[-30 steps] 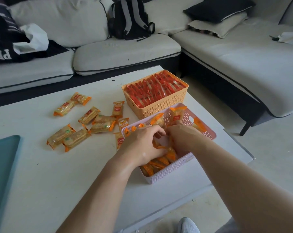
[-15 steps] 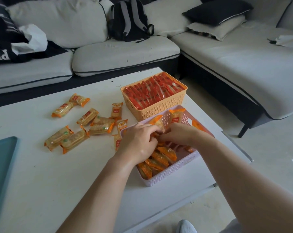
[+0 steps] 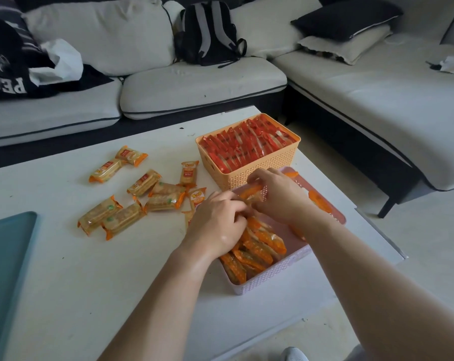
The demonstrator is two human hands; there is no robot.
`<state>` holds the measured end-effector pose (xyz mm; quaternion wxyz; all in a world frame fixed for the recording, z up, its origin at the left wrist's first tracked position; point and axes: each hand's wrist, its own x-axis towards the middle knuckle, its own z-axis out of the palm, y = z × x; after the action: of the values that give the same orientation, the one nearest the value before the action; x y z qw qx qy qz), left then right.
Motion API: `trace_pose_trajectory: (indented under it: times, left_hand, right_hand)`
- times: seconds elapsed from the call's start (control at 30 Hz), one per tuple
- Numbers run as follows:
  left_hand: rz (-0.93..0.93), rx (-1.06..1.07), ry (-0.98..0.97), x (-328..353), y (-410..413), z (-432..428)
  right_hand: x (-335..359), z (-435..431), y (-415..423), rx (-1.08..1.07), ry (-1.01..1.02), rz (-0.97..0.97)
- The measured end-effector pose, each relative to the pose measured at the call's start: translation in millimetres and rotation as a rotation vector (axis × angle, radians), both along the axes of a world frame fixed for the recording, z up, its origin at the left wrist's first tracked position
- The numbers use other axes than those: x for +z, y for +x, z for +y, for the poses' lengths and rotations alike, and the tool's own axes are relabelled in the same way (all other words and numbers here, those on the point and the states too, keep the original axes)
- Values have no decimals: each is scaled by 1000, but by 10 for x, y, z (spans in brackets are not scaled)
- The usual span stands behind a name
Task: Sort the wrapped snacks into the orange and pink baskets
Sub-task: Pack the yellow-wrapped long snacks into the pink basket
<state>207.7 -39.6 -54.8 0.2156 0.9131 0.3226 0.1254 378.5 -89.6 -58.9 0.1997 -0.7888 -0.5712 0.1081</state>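
Observation:
The orange basket (image 3: 259,169) stands at the table's far right, packed with red-wrapped snacks (image 3: 246,144). Just in front of it is the pink basket (image 3: 278,274), with a row of orange-wrapped snacks (image 3: 257,246) in its near half. Both hands are over the pink basket's far left corner. My left hand (image 3: 218,225) and my right hand (image 3: 275,194) have curled fingers and together hold an orange-wrapped snack (image 3: 250,191) at the rim. Several more orange-wrapped snacks (image 3: 142,196) lie loose on the table to the left.
A teal tray (image 3: 4,269) lies at the table's left edge. The white table (image 3: 90,282) ends just right of the baskets. Sofas run along the back and right, with a black backpack (image 3: 207,32), cushions and clothes on them. A shoe (image 3: 295,354) shows below.
Both hands have moved from the middle of the pink basket toward its far left corner, lifting a snack there. The snacks they covered now show in a row.

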Motion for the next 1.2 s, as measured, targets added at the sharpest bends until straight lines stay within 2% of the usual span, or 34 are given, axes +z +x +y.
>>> trace_pose_trajectory:
  times: [0.17,0.33,0.6,0.83,1.0,1.2]
  left_hand:
    - [-26,13,-53,-6,-33,40]
    - [-20,2,-52,6,-32,40]
    - [-116,69,-91,49,-21,18]
    - [-83,30,-55,-35,7,36]
    - [-50,89,16,-30,44,-6]
    - [4,131,108,-31,70,-30]
  right_hand:
    - [75,-7,-60,-100,-11,-62]
    - [78,-18,-123,-246,3,101]
    - [80,-59,-162,-300,119,214]
    - [140,-81,-201,-342,160,299]
    - [171,-133,-212,-467,94,657]
    - [192,-153,-231,-498,105,720]
